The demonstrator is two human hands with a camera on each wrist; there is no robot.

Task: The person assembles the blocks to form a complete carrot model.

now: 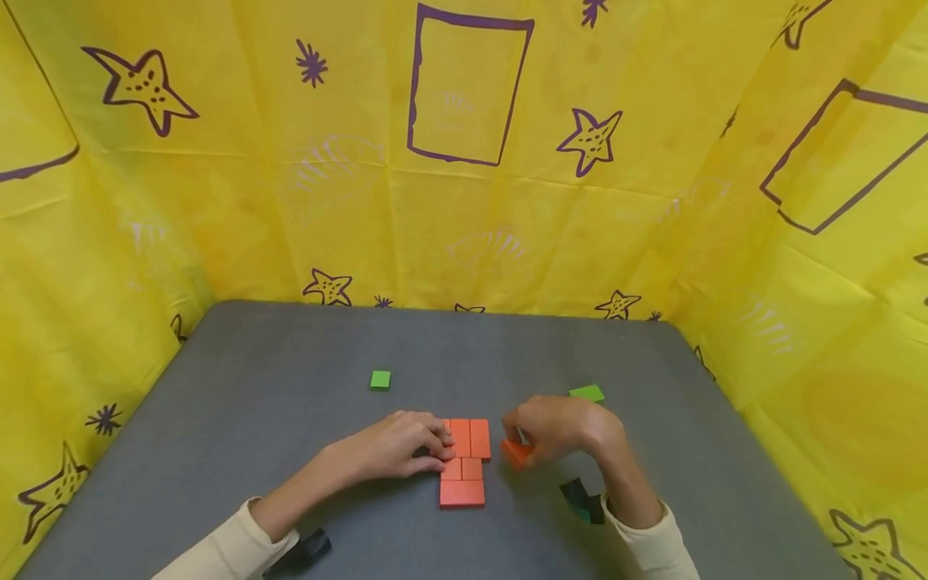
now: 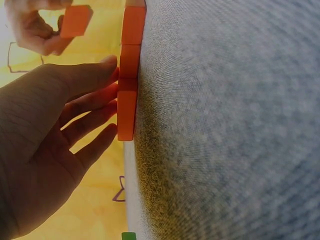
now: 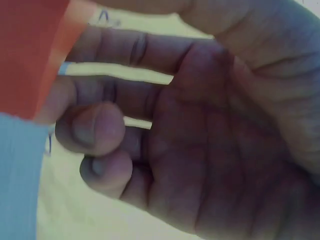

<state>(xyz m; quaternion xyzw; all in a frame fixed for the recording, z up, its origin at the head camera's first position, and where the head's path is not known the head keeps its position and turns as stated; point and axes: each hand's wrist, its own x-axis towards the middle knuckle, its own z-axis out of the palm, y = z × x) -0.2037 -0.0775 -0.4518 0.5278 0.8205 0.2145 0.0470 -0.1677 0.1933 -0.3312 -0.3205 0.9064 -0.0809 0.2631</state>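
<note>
Several flat orange blocks (image 1: 461,493) lie edge to edge on the grey table, wider at the far end. My left hand (image 1: 402,445) is at their left side, its extended fingertips touching the blocks. In the left wrist view those fingers (image 2: 85,102) rest along the side of the orange row (image 2: 128,107). To the right of the group, my right hand (image 1: 561,427) pinches another orange block (image 1: 517,453), apart from the rest. The right wrist view shows part of this held block (image 3: 30,55), with the other fingers curled toward the palm.
On the grey table (image 1: 290,346) a green block (image 1: 380,380) lies farther back to the left. Another green block (image 1: 587,393) is beyond my right hand, partly covered by it. Yellow cloth (image 1: 464,234) with drawn stars surrounds the far and side edges.
</note>
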